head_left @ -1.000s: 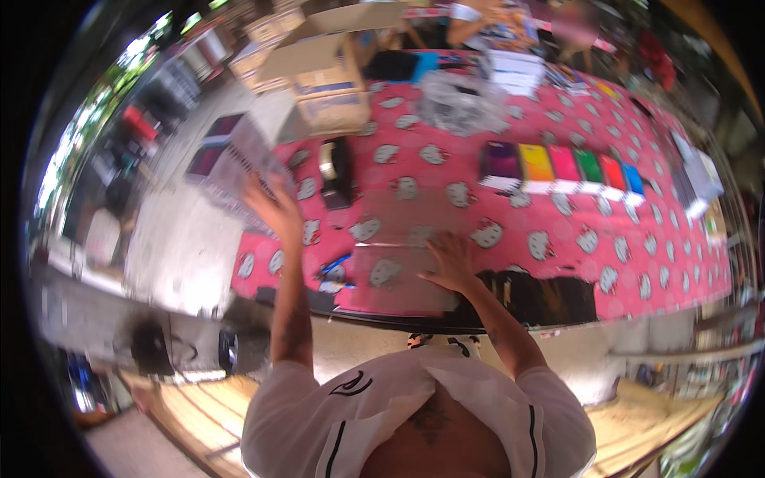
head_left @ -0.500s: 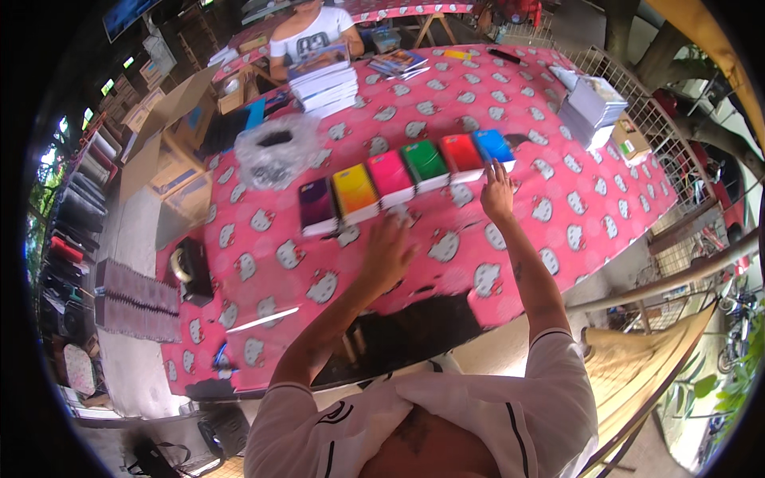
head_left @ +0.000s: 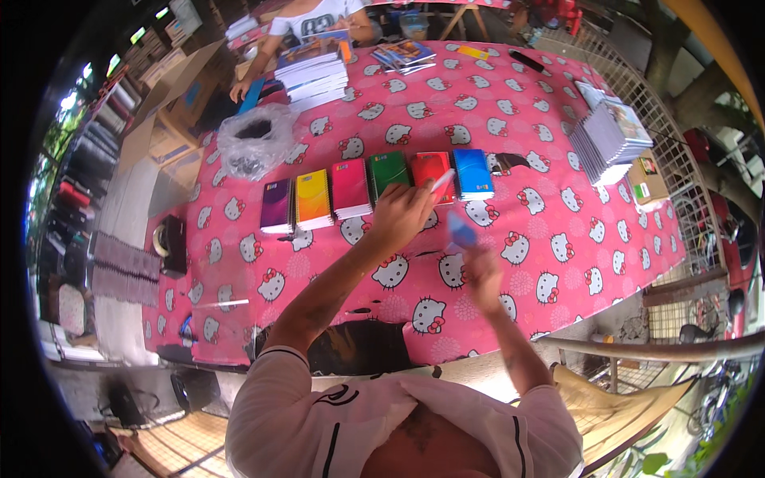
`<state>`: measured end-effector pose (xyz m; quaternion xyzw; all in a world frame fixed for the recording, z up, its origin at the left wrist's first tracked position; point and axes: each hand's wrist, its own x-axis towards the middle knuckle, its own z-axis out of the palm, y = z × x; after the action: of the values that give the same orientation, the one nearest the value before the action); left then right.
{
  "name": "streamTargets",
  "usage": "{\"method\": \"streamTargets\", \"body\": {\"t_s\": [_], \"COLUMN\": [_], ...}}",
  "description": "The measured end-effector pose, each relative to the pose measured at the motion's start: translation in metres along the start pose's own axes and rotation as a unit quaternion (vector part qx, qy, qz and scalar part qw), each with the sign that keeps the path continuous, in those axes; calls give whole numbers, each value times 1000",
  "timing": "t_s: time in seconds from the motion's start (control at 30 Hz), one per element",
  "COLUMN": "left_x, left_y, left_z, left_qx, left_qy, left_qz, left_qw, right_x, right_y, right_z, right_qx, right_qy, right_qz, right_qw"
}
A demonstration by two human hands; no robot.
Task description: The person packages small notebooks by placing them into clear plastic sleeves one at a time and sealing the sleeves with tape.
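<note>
From where I stand, a row of small notebooks crosses the middle of the pink tabletop (head_left: pixel 510 211), long sides running roughly up and down the frame: purple notebook (head_left: pixel 275 205), yellow notebook (head_left: pixel 312 195), pink notebook (head_left: pixel 350 183), green notebook (head_left: pixel 388 169). The person's left hand (head_left: pixel 405 209), right of center, covers the green one's lower edge. Its fingers are pinched on a pale slim thing (head_left: pixel 445 181), which slants toward the upper right across the red notebook (head_left: pixel 426 162). Next, below the row, a small blue thing (head_left: pixel 461 231) tilts, its tip toward the upper left; blur hides what it is. The right hand (head_left: pixel 483 269), also smeared, is curled around its lower end, separate fingers hard to make out. The blue notebook (head_left: pixel 474 170) ends the row, uncovered.
</note>
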<state>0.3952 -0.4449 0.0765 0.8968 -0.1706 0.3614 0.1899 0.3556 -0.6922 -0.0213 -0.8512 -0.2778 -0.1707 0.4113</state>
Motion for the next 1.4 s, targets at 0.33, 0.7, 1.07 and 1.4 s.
{"method": "streamTargets", "body": {"t_s": [0.33, 0.7, 1.07, 1.4], "left_x": [-123, -97, -97, -65], "left_y": [38, -52, -25, -52], "left_z": [12, -138, 12, -98], "left_qx": [-19, 124, 0, 70], "left_qy": [-203, -140, -294, -71], "left_qz": [-285, -232, -262, -240], "left_qw": [937, 955, 919, 966], "right_x": [106, 62, 111, 57], "right_y": [-31, -72, -14, -13], "right_z": [83, 65, 78, 35], "right_qx": [-22, -162, -200, 276], "right_qy": [-28, -297, -2, -127], "right_qz": [-84, -153, -141, 75], "right_qw": [996, 928, 970, 950]}}
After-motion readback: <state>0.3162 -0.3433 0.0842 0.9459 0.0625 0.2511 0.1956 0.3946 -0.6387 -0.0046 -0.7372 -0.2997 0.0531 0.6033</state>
